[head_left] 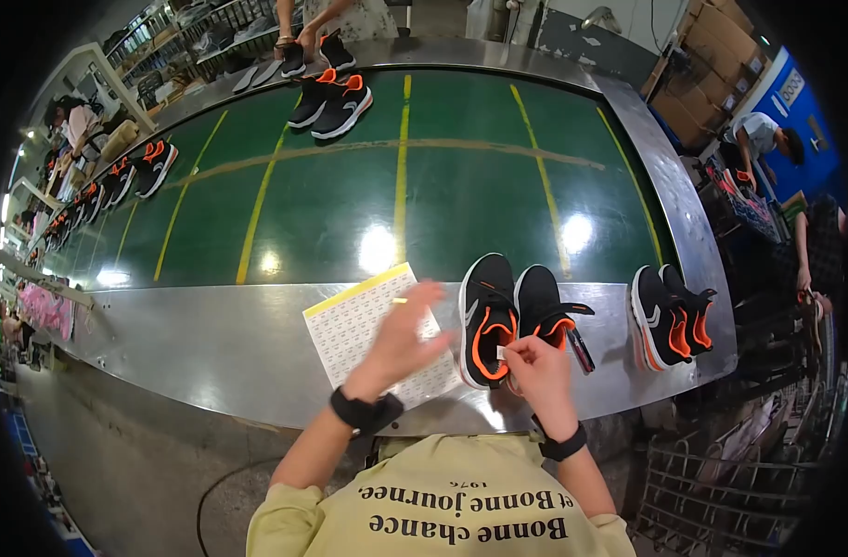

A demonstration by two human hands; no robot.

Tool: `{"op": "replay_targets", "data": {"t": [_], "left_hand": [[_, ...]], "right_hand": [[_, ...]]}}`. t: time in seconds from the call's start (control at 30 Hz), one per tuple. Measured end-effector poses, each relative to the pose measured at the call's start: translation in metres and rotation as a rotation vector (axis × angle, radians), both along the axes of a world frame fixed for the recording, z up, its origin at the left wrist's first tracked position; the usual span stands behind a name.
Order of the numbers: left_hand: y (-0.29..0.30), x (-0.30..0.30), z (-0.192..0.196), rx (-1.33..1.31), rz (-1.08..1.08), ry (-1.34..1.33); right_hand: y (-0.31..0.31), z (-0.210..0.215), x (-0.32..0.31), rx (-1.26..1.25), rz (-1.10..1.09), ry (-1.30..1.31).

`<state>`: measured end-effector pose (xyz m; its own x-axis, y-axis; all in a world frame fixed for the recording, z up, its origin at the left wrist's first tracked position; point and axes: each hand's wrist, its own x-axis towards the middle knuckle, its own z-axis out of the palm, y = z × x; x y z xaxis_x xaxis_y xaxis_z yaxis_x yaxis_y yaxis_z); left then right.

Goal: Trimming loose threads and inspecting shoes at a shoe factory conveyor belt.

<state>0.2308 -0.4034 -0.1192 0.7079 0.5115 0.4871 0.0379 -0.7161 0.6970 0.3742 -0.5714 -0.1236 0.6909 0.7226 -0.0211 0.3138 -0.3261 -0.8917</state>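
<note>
A pair of black sneakers with orange lining stands on the metal table edge in front of me: the left shoe [486, 288] and the right shoe [535, 292]. My right hand [543, 376] pinches a small white label [501, 353] at the collar opening of the left shoe. Over a white sheet of printed labels [345, 339] with a yellow top strip hovers my left hand [407, 336], slightly blurred, its thumb and fingers apart. A dark pen-like object [581, 351] lies beside the right shoe.
Another pair of sneakers [663, 316] stands to the right. Beyond the metal edge runs a green conveyor belt [331, 213] with yellow lines, carrying a pair [329, 104] and a row of shoes [118, 181]. Across it, a person's hands [303, 37] handle shoes. A wire rack [721, 492] is lower right.
</note>
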Motion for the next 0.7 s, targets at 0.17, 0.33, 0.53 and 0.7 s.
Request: {"op": "replay_targets", "data": {"t": [0.17, 0.33, 0.53, 0.7], "left_hand": [[-0.011, 0.068, -0.027, 0.125, -0.168, 0.268], [-0.016, 0.092, -0.021, 0.110, -0.108, 0.295], [-0.029, 0.080, -0.022, -0.118, 0.007, 0.206], [-0.021, 0.068, -0.015, -0.262, -0.092, 0.517]], "right_hand": [[0.018, 0.002, -0.005, -0.172, 0.132, -0.543], [0.039, -0.020, 0.004, -0.373, 0.222, -0.672], [0.036, -0.029, 0.018, -0.399, 0.245, -0.643], [0.035, -0.024, 0.015, -0.365, 0.226, -0.602]]}}
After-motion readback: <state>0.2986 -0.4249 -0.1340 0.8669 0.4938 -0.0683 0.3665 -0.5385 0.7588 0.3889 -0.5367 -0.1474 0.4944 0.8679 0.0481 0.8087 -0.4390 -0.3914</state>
